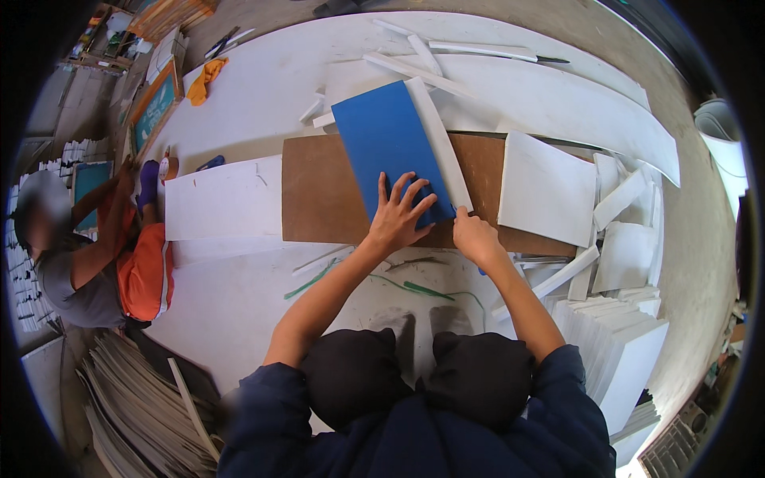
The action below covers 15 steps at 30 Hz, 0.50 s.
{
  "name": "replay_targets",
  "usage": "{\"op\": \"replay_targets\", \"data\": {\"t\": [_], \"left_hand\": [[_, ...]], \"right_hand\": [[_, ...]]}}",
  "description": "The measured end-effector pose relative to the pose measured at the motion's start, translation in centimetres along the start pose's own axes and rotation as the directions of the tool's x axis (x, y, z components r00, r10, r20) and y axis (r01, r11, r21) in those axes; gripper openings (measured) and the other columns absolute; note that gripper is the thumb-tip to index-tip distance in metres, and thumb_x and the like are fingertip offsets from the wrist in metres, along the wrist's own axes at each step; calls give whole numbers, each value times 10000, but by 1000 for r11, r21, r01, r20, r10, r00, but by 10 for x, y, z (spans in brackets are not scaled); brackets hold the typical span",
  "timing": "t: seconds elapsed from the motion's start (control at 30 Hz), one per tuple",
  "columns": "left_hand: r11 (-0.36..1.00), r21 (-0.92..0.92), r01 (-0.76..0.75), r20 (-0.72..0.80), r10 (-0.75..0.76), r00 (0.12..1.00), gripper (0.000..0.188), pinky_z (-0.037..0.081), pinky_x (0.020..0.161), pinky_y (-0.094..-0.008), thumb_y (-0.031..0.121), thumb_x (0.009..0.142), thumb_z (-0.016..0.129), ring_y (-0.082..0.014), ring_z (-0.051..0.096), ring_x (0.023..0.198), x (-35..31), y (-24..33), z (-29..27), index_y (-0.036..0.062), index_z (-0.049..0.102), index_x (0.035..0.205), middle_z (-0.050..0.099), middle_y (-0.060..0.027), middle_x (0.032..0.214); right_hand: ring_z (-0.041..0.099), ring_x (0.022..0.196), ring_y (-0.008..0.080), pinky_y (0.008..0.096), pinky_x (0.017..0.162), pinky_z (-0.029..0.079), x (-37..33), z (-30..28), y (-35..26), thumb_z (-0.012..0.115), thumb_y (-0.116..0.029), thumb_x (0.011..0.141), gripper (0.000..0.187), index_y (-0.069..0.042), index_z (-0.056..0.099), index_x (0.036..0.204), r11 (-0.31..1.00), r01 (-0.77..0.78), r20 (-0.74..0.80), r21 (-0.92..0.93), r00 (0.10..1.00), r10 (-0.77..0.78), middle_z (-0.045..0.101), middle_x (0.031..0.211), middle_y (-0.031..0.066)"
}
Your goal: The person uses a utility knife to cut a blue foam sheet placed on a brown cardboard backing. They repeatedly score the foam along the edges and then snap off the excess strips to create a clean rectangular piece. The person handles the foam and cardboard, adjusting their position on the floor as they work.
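A blue rectangular board (386,143) lies slanted on top of a white sheet (440,143), whose strip shows along the board's right edge. My left hand (398,215) presses on the board's near end with fingers spread. A dark blue patch or piece shows by its fingertips; I cannot make out what it is. Beside the board's near right corner, my right hand (476,237) is closed around a blue utility knife (455,212), mostly hidden in the fist. Under the boards lies a brown panel (311,191).
White panels (550,187) flank the brown one, with offcuts (621,195) and a stack of sheets (617,342) at right. White strips (478,49) lie at the far side. Green straps (426,291) lie near my feet. Another person (80,247) sits at left beside a framed screen (155,107).
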<state>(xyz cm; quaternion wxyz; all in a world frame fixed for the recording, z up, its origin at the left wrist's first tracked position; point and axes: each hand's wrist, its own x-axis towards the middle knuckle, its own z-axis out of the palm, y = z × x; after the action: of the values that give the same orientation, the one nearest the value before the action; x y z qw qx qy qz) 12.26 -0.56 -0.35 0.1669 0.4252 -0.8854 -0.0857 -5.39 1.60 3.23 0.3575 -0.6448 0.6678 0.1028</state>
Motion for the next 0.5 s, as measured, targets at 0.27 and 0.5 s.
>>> {"op": "replay_targets", "data": {"t": [0.27,0.5], "left_hand": [[1000,6,0,16,0,1000,516,149,979,-646,341,632,722,-301,266,1232,1,2,1,188,494,1069,368,-54,1243],[1000,4,-5,-1,5,1000,516,134,987,-642,342,634,719,-304,267,1233,0,-1,3,194,482,1067,369,-52,1240]], "right_hand": [[618,762,401,495,661,485,-18,21,10,436,-167,865,175,-15,424,950,1000,17,-124,11,992,-16,623,762,234],[621,717,397,498,628,483,-37,41,13,442,-210,877,184,-34,432,933,1000,-5,-164,5,986,6,620,719,230]]}}
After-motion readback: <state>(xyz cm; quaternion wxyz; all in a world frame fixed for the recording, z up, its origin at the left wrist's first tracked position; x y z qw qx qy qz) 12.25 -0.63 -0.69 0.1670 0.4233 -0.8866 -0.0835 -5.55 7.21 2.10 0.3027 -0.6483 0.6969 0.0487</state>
